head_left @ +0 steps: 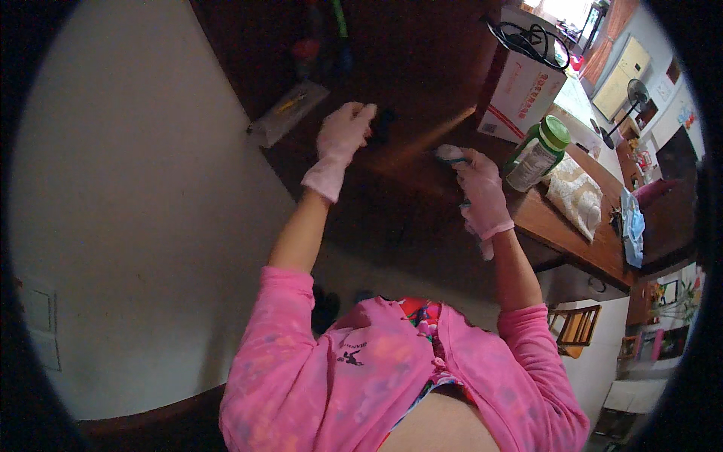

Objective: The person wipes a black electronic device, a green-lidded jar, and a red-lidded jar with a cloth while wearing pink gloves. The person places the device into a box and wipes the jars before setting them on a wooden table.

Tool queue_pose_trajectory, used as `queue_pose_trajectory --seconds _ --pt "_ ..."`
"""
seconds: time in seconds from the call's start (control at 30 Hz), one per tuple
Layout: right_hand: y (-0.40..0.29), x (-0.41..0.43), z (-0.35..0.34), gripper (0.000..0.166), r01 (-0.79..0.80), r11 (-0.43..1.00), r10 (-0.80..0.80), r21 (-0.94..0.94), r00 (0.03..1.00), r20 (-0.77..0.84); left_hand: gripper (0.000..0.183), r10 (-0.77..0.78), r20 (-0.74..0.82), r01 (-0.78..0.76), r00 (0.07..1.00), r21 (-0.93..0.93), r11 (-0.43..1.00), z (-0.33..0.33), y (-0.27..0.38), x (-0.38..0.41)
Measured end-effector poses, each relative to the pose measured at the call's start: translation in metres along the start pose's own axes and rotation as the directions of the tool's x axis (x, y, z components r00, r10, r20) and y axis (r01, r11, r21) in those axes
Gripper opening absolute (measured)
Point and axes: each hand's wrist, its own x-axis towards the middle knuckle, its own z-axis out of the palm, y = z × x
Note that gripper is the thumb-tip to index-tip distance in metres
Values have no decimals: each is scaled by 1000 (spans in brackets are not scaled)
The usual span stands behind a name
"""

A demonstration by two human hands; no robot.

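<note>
My left hand (344, 135), in a pale thin glove, is raised over the dark wooden tabletop with its fingers curled. Something small and reddish shows at its fingertips, beside a dark shape; whether the hand grips either cannot be told. My right hand (483, 183), gloved too, holds a whitish cloth with teal edging (451, 152); part of it sticks out past the fingers and more hangs below the palm. Just right of that hand stands a green bottle with a green lid (531, 155). A clear plastic bag with something yellow inside (291, 110) lies left of my left hand.
A white carton with red print (522, 93) stands behind the bottle, a coiled black cable (531, 42) on top. A patterned cloth pouch (576, 195) and a light-blue face mask (632, 226) lie at right. A pale wall (141, 198) bounds the left side.
</note>
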Motion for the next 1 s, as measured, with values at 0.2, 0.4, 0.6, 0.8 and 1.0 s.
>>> queue_pose_trajectory --seconds 0.2,0.4,0.6,0.8,1.0 --pt "9 5 0 29 27 998 -28 -48 1000 -10 26 40 -362 -83 931 -104 991 -50 -82 -43" --pt "0 9 2 31 47 968 -47 -247 999 6 26 280 -146 -207 949 381 901 -33 -119 -70" --pt "9 7 4 32 177 876 -200 -448 980 -5 32 280 -30 -198 960 633 748 -17 -130 -57" --pt "6 1 4 30 147 942 -149 -301 989 15 28 362 -50 -223 931 707 671 -9 -129 -59" --pt "19 10 1 31 184 953 -179 -239 983 43 23 289 -87 -147 953 704 694 -13 -124 -63"
